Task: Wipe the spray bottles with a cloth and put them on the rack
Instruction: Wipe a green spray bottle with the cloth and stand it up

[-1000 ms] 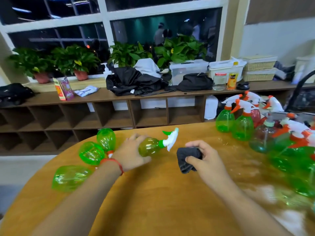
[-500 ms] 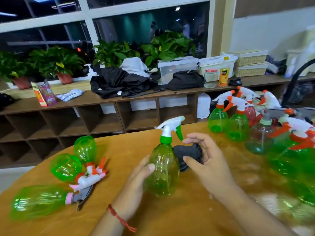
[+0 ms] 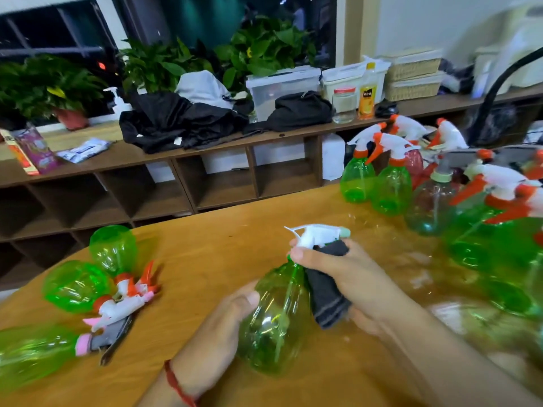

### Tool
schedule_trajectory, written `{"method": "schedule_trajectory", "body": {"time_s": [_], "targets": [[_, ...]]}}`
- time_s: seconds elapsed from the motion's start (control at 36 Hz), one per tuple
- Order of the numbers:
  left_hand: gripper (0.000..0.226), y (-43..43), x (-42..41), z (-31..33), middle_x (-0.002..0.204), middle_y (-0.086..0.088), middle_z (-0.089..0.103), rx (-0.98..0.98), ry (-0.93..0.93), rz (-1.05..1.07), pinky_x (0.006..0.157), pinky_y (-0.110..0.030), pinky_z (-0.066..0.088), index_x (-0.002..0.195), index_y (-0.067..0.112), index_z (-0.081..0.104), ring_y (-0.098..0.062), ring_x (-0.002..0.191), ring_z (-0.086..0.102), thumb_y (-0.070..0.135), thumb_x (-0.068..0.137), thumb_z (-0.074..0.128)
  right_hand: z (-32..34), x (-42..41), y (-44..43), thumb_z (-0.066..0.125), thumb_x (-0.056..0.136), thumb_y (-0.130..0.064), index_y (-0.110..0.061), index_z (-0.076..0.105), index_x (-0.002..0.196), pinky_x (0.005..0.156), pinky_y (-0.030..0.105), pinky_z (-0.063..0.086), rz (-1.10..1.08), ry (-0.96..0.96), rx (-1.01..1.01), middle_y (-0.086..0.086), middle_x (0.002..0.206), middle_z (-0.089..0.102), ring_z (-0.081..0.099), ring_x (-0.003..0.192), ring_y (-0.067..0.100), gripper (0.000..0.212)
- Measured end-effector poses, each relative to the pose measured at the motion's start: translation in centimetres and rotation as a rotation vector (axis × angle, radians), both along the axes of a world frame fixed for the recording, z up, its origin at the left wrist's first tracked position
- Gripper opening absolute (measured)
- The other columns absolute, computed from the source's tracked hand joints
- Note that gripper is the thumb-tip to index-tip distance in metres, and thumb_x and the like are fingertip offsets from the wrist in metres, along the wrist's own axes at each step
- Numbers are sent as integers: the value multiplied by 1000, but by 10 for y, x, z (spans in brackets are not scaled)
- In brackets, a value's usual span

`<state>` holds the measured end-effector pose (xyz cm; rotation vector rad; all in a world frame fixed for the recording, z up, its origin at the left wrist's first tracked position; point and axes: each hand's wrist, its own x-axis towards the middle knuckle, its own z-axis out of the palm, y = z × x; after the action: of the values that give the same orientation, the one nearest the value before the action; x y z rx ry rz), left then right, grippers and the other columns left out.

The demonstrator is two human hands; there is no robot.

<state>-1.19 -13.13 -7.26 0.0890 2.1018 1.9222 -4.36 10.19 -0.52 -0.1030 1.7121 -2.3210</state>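
A green spray bottle (image 3: 273, 324) with a white trigger head stands upright on the wooden table (image 3: 205, 254). My left hand (image 3: 217, 327) grips its lower body from the left. My right hand (image 3: 346, 271) holds a dark grey cloth (image 3: 326, 298) against the bottle's neck and right side, just under the white head. Three green spray bottles (image 3: 73, 286) lie on their sides at the table's left. Several upright spray bottles (image 3: 390, 183) with orange-and-white heads crowd the table's right side.
Behind the table runs a long brown cubby shelf (image 3: 188, 183). Its top carries black bags (image 3: 182, 118), potted plants (image 3: 158, 66), plastic boxes (image 3: 282, 83), a jar and a yellow bottle (image 3: 367, 95). A black curved chair part (image 3: 499, 83) rises at the far right.
The bottle went from lying in my left hand to upright on the table and came nearer. My right hand brought the cloth onto its neck. The view shifted right.
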Motion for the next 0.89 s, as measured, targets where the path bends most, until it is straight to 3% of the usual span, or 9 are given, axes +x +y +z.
{"method": "schedule_trajectory", "body": {"time_s": [0.08,0.19,0.31,0.42,0.5,0.61,0.78,0.83,0.89], "targets": [[67,5,3,7,146,-4,66,18,92,-38,117,-58,44,146,33,63,-31,139,59,74,93,64,1,3,1,95,73,-24,5,73,105,79,53,51,0,-3,-67,25,90,70,65,82,39,48],[60,26,9,38,124,-10,77,61,220,-50,88,-33,60,129,34,74,-23,110,75,67,80,80,4,5,-5,103,65,-36,19,56,105,74,58,44,-49,12,-52,44,90,58,57,81,49,83],[39,31,13,45,121,-3,78,-18,344,33,86,-23,57,126,38,73,-16,108,75,48,89,70,5,5,-6,101,69,-35,15,63,99,70,60,45,-104,55,-58,51,91,57,58,74,60,69],[42,34,11,41,121,6,76,-124,419,49,87,-26,58,128,48,68,-15,110,74,61,88,67,5,4,-1,96,75,-28,4,74,94,66,49,47,-129,81,-30,33,81,62,58,72,41,43],[42,36,12,41,120,8,76,-138,405,62,87,-25,59,127,50,67,-13,109,74,63,87,67,6,4,-1,97,73,-31,7,72,97,66,49,50,-162,85,-15,46,90,61,62,72,41,51],[45,34,11,40,121,5,77,-106,355,68,92,-36,61,128,45,70,-16,111,74,65,88,63,5,4,0,94,75,-32,16,63,94,51,31,49,-196,84,57,37,77,63,63,57,31,60],[69,24,4,39,140,4,70,120,230,278,114,-56,45,138,39,68,-21,134,64,86,88,53,-2,3,-1,85,80,-40,-31,75,117,63,35,54,-116,-81,22,4,99,79,74,76,23,39],[77,18,2,33,149,10,64,136,191,350,121,-60,37,144,45,62,-19,143,56,92,84,54,-6,-1,0,78,91,-29,-24,72,122,69,39,54,-138,-143,-67,7,104,79,73,80,23,32],[56,19,2,33,137,13,71,131,195,337,114,-57,45,130,49,69,-13,132,64,84,89,54,-9,-4,2,69,99,-11,-11,69,127,81,37,60,-131,-143,-202,14,116,78,74,94,25,28]]}}
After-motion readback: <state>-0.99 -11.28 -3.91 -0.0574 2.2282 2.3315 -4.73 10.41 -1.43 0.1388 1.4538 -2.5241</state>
